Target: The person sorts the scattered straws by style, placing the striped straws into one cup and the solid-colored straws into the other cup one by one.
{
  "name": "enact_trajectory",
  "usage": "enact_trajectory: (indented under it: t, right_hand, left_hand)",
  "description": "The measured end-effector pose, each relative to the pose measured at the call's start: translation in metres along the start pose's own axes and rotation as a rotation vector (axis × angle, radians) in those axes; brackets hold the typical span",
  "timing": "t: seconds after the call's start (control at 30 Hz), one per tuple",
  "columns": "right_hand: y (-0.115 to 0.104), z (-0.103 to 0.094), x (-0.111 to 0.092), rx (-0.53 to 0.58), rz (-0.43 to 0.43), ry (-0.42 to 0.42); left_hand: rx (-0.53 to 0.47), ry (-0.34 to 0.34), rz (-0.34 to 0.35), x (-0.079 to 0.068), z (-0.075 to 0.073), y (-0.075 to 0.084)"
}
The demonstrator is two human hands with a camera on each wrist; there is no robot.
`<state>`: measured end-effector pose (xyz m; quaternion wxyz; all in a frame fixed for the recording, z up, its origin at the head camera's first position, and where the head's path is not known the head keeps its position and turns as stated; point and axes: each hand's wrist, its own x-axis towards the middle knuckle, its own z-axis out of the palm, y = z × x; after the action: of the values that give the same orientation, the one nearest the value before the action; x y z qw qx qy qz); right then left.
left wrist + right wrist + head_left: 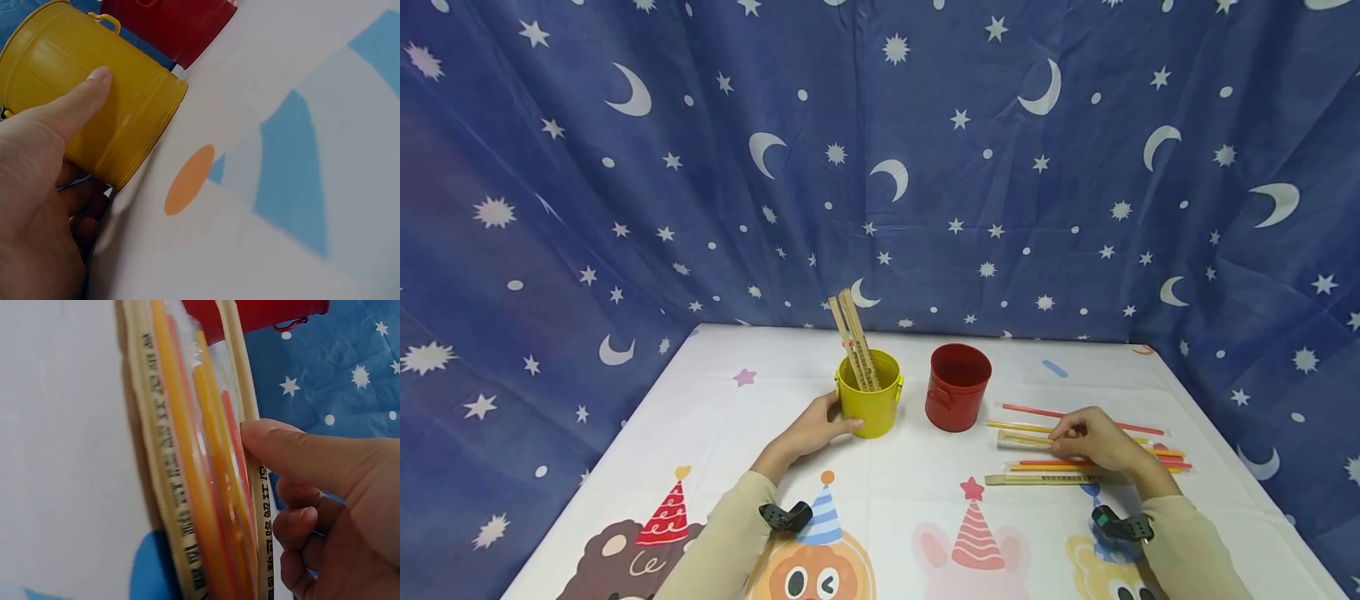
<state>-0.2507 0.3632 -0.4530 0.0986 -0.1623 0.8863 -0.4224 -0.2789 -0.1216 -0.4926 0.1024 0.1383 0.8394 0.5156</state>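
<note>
My left hand (pixel 811 429) grips the yellow bucket (pixel 871 414) low on its side, the thumb (pixel 84 100) lying across its wall and the other fingers round behind. Several paper-wrapped chopsticks (pixel 854 342) lean inside that bucket, sticking up above the rim. On the right, my right hand (pixel 1097 440) pinches a paper-wrapped pair of chopsticks (pixel 237 356) between thumb and fingers. Under and around that hand lie plastic-wrapped straws (pixel 187 456) in red, orange and yellow. Another paper-wrapped pair of chopsticks (pixel 1037 480), printed with dark characters, lies nearest to me.
A red bucket (pixel 958 390) stands between the yellow bucket and the straws. A single red straw (pixel 1037 410) lies at the back of the pile. The white tablecloth (pixel 700 417) has cartoon prints, and a blue star-and-moon curtain (pixel 880 108) hangs behind the table.
</note>
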Motion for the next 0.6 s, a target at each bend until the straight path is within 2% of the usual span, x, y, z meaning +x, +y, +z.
enact_trajectory:
  t: [0.33, 0.6]
  right_hand:
    - [-0.008, -0.003, -0.002, 0.041, -0.039, 0.047]
    - [-0.016, -0.002, -0.003, 0.011, -0.087, 0.121]
  left_hand:
    - [-0.013, 0.005, 0.001, -0.001, 0.0, 0.0]
    - [-0.006, 0.012, -0.006, -0.002, 0.001, 0.002]
